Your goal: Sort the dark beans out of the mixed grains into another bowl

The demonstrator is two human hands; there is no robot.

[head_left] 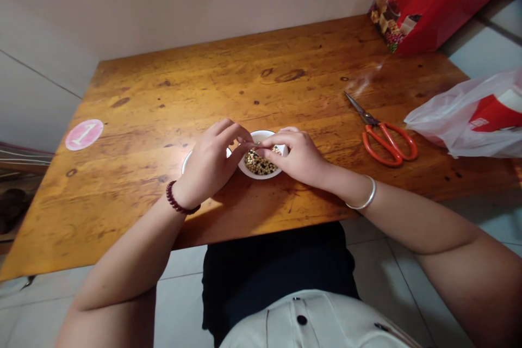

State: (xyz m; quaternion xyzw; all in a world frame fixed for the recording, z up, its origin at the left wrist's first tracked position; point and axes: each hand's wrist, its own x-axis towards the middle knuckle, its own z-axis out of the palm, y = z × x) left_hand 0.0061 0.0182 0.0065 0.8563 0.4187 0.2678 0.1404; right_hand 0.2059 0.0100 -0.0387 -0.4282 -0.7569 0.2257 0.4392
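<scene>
Both hands meet above a white bowl (pixel 261 176) on the wooden table. Inside it are small round pieces (pixel 260 164), yellowish and dark; whether they are beans or beads I cannot tell. My left hand (pixel 216 155), with a dark red bead bracelet at the wrist, has thumb and fingers pinched over the bowl's left side. Coming from the right, my right hand (pixel 299 155) pinches at the same spot, fingertips against the left ones. Whatever is between them is too small to make out. A second white bowl (pixel 186 162) is mostly hidden under my left hand.
Orange-handled scissors (pixel 385 138) lie on the table (pixel 196 87) to the right. Beyond them are a white plastic bag (pixel 457 114) with something red inside and a red printed bag (pixel 436 5). A pink round sticker (pixel 85 135) marked 1 is at the left.
</scene>
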